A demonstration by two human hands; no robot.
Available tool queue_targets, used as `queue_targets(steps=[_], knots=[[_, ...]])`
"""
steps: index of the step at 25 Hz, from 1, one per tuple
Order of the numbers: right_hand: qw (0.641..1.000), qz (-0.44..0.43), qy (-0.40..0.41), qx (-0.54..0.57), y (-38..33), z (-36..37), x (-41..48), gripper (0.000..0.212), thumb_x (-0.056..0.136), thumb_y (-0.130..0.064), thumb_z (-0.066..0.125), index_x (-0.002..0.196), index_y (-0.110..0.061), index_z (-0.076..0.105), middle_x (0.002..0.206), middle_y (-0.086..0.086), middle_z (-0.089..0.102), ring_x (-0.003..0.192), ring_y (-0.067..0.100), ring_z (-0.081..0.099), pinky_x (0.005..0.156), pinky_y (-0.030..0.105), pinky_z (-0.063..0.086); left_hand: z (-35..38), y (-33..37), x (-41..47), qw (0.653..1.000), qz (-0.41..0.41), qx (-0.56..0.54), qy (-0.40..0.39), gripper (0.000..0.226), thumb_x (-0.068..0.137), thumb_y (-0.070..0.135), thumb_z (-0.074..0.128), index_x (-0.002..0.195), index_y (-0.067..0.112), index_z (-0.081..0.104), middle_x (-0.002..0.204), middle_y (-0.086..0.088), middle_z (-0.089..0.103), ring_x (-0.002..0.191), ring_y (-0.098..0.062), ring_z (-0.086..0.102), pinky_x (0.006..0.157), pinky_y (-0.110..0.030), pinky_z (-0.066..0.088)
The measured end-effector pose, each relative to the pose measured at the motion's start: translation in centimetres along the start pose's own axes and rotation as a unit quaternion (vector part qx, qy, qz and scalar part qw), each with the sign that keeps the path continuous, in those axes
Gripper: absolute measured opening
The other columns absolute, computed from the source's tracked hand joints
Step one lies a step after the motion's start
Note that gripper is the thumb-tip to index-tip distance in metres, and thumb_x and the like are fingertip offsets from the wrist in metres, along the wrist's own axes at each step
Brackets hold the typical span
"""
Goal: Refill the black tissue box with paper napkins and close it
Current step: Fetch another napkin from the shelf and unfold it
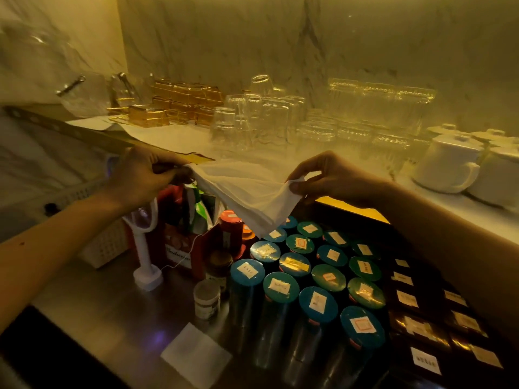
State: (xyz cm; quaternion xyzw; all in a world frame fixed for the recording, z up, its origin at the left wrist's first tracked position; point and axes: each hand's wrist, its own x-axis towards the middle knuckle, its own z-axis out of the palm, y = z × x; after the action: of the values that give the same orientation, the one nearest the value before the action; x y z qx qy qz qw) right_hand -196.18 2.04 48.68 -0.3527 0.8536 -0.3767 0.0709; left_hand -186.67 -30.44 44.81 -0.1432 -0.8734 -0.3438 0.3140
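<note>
Teal-lidded labelled jars [280,286] clustered at 5 o'clock on steel counter [112,304]. Upturned glasses [252,122] at 12, gold boxes [179,102] at 11, white teapots [449,161] at 3, white basket [104,248] at 9.

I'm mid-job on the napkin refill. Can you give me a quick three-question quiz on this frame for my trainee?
1. Multiple choice: what is stretched between the left hand and the right hand?
A) a drinking glass
B) white paper napkins
C) a jar lid

2. True or false: the right hand is empty.

3. Fill in the blank: a single flat white sheet lies on the steel ____ at the bottom of the view.

Key:
1. B
2. False. It pinches a corner of the napkins.
3. counter
</note>
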Motion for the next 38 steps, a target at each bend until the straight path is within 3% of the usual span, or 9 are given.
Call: queue_targets(steps=[4, 9, 12, 15, 18, 22, 26, 35, 38], knots=[[0.999, -0.052, -0.013, 0.0, -3.0, 5.1, 2.1, 0.011, 0.087, -0.012, 0.068, 0.097, -0.014, 0.072, 0.1, 0.006, 0.07, 0.077, 0.018, 0.071, 0.066, 0.027, 0.059, -5.4, -0.9, -4.8, 0.998, -0.059, 0.017, 0.018, 0.029, 0.085, 0.011, 0.066, 0.101, 0.035, 0.069, 0.082, 0.024, 0.071, 0.085, 0.001, 0.069, 0.071, -0.016, 0.056], [0.989, -0.138, -0.044, 0.025, -7.7, 10.9, 3.2, 0.012, 0.088, -0.016, 0.068, 0.099, -0.015, 0.071, 0.099, 0.006, 0.069, 0.074, 0.018, 0.07, 0.057, 0.026, 0.058, -11.5, 1.0, -11.8, 0.983, -0.149, 0.043, 0.094, 0.018, 0.087, 0.013, 0.066, 0.102, 0.021, 0.071, 0.081, 0.013, 0.074, 0.073, -0.01, 0.072, 0.063, -0.026, 0.059], [0.974, -0.215, -0.068, 0.013, -11.0, 13.5, 3.0, 0.01, 0.087, -0.019, 0.069, 0.097, -0.019, 0.072, 0.101, -0.002, 0.067, 0.084, 0.01, 0.067, 0.061, 0.022, 0.055, -14.4, 5.2, -16.5, 0.972, -0.169, 0.089, 0.139, 0.017, 0.088, 0.01, 0.064, 0.1, 0.021, 0.071, 0.073, 0.025, 0.071, 0.071, -0.001, 0.07, 0.06, -0.015, 0.055], [0.95, -0.29, -0.113, 0.025, -14.9, 16.0, 1.4, 0.01, 0.088, -0.02, 0.068, 0.097, -0.02, 0.072, 0.095, -0.006, 0.069, 0.076, 0.003, 0.067, 0.058, 0.015, 0.051, -16.7, 10.7, -22.4, 0.947, -0.203, 0.137, 0.206, 0.035, 0.087, 0.007, 0.065, 0.081, 0.041, 0.072, 0.065, 0.029, 0.068, 0.063, 0.007, 0.066, 0.056, -0.007, 0.049], [0.923, -0.322, -0.196, 0.079, -18.0, 19.2, -1.1, 0.014, 0.089, -0.016, 0.067, 0.101, -0.01, 0.071, 0.093, -0.002, 0.068, 0.067, 0.009, 0.068, 0.053, 0.022, 0.055, -17.9, 16.0, -28.4, 0.917, -0.245, 0.197, 0.245, 0.031, 0.087, 0.008, 0.065, 0.084, 0.039, 0.068, 0.067, 0.031, 0.068, 0.064, 0.007, 0.066, 0.058, -0.007, 0.049], [0.869, -0.383, -0.281, 0.139, -21.4, 25.6, -5.1, 0.009, 0.088, -0.011, 0.068, 0.097, -0.008, 0.07, 0.077, -0.002, 0.07, 0.055, 0.007, 0.065, 0.047, 0.021, 0.051, -18.2, 23.7, -36.7, 0.87, -0.312, 0.26, 0.281, 0.026, 0.088, 0.014, 0.064, 0.088, 0.04, 0.066, 0.068, 0.024, 0.07, 0.064, 0.002, 0.068, 0.054, -0.01, 0.05], [0.806, -0.447, -0.357, 0.153, -26.9, 31.6, -10.3, 0.013, 0.09, -0.012, 0.065, 0.101, -0.007, 0.069, 0.088, 0.01, 0.069, 0.06, 0.008, 0.067, 0.052, 0.031, 0.056, -19.4, 32.5, -44.5, 0.803, -0.371, 0.317, 0.342, 0.034, 0.085, 0.017, 0.064, 0.08, 0.05, 0.072, 0.066, 0.025, 0.07, 0.061, -0.003, 0.069, 0.056, -0.019, 0.057], [0.638, -0.555, -0.497, 0.192, -42.4, 42.1, -27.6, 0.012, 0.092, -0.013, 0.063, 0.101, -0.008, 0.069, 0.077, 0.02, 0.068, 0.062, 0.021, 0.066, 0.049, 0.027, 0.054, -20.0, 51.2, -61.1, 0.636, -0.457, 0.454, 0.425, 0.016, 0.09, 0.007, 0.061, 0.098, 0.017, 0.07, 0.068, 0.014, 0.07, 0.061, 0.001, 0.067, 0.06, -0.015, 0.055], [0.581, -0.581, -0.536, 0.196, -48.0, 45.5, -36.3, 0.016, 0.092, -0.011, 0.063, 0.105, -0.004, 0.068, 0.079, 0.017, 0.067, 0.061, 0.013, 0.065, 0.049, 0.024, 0.054, -19.9, 58.7, -68.0, 0.576, -0.475, 0.49, 0.451, 0.017, 0.088, 0.018, 0.062, 0.097, 0.032, 0.066, 0.073, 0.014, 0.072, 0.067, -0.007, 0.07, 0.066, -0.023, 0.059]])
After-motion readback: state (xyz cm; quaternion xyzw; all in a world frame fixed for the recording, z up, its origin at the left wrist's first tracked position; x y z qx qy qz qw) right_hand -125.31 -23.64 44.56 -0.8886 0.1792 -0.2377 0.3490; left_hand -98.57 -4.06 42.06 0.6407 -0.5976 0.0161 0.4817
